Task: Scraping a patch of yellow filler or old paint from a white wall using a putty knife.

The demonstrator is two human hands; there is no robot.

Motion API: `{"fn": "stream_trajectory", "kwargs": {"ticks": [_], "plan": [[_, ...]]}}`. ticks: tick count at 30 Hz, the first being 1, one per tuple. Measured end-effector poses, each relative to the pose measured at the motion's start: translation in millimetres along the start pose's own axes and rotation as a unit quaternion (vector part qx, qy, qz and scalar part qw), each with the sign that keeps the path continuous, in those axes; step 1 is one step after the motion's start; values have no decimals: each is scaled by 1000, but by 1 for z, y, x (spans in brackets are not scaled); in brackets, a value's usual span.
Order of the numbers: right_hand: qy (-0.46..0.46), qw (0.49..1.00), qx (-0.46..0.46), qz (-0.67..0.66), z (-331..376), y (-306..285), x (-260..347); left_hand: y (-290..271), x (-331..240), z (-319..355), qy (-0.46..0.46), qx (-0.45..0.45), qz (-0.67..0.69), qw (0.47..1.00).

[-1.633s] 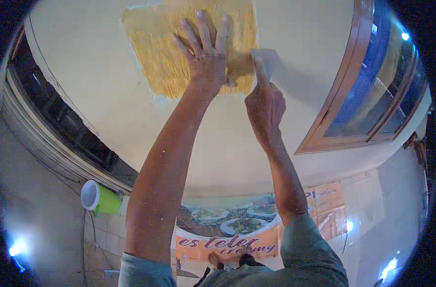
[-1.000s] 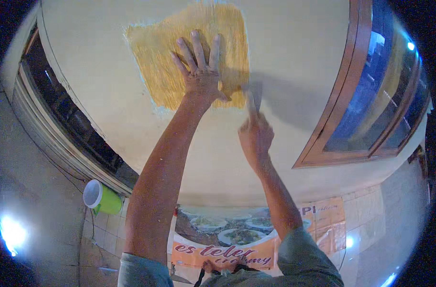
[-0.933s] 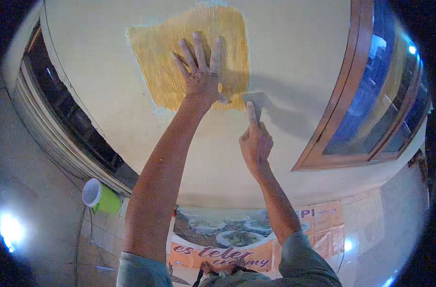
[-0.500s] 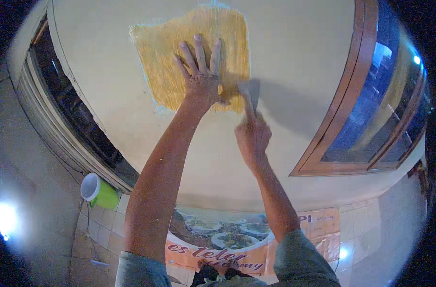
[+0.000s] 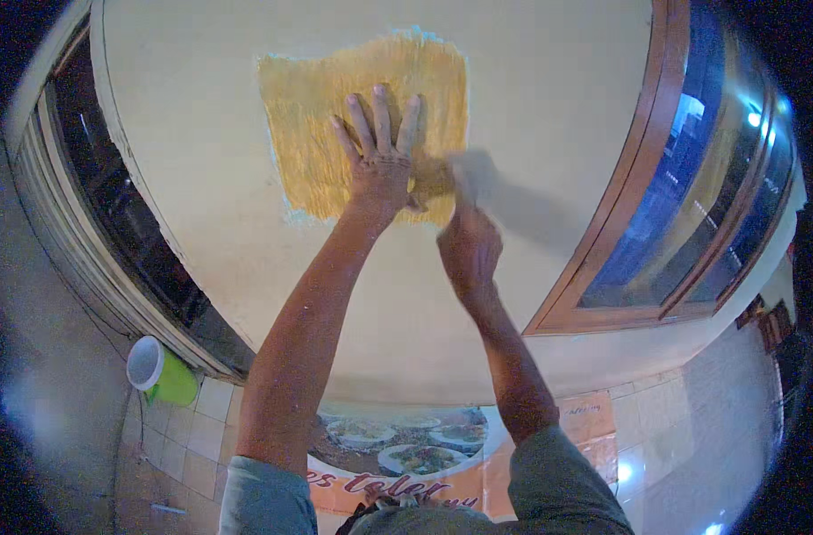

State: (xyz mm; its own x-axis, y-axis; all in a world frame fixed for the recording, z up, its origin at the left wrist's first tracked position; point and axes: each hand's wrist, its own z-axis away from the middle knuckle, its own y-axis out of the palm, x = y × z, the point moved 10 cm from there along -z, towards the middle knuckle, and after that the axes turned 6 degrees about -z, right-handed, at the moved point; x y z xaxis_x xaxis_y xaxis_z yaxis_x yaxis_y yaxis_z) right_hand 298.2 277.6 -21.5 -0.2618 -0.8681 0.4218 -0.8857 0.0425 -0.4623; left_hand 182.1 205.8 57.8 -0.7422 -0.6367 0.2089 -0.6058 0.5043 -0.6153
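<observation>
On the pale wall point(image 5: 397, 303) in front of me is a yellow-brown, rough patch point(image 5: 313, 102) with ragged whitish-blue edges. My left hand point(image 5: 379, 165) lies flat on its lower middle, fingers spread. Just right of it, my right hand point(image 5: 470, 248) grips a flat-bladed scraper point(image 5: 473, 174), index finger stretched along it. The blade is blurred by motion and sits at the patch's right edge, near the lower corner. A shadow falls on the wall to its right. The scraper's handle is hidden inside my fist.
A wooden-framed window point(image 5: 594, 267) stands to the right. On the left is a dark opening with a pale frame point(image 5: 63, 178). A green bucket point(image 5: 170, 374) is on the tiled floor point(image 5: 188, 437) at lower left. A printed orange banner point(image 5: 504, 473) lies below the wall.
The view has shifted slightly, so the patch appears lower. My left hand stays pressed on the patch. The scraper remains at the patch's right edge, its blade more blurred.
</observation>
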Motion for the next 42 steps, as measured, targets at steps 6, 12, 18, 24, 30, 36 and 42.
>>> {"fn": "stream_trajectory", "kwargs": {"ticks": [6, 12, 18, 24, 30, 36, 42], "plan": [[-48, 994, -97, 8, 41, 8, -25, 0, -8, -1, 23, -83, 34, 996], [25, 972, -144, -186, -43, -45, 23, 1, -7, 18, 45, -82, 144, 985], [244, 756, -73, -602, 22, 18, -28, 34, -36, 111, 5, -12, 282, 959], [355, 737, -43, -574, 50, 72, -61, 72, -64, 156, -173, 98, 692, 694], [161, 954, 89, -236, 34, 58, -65, 114, -64, 160, -272, 173, 630, 706], [-98, 981, -166, -19, -72, -85, 23, 122, -78, 177, -333, 176, 698, 609], [-290, 892, -338, 75, -173, -130, 73, 98, -90, 130, -306, 133, 726, 601]]}}
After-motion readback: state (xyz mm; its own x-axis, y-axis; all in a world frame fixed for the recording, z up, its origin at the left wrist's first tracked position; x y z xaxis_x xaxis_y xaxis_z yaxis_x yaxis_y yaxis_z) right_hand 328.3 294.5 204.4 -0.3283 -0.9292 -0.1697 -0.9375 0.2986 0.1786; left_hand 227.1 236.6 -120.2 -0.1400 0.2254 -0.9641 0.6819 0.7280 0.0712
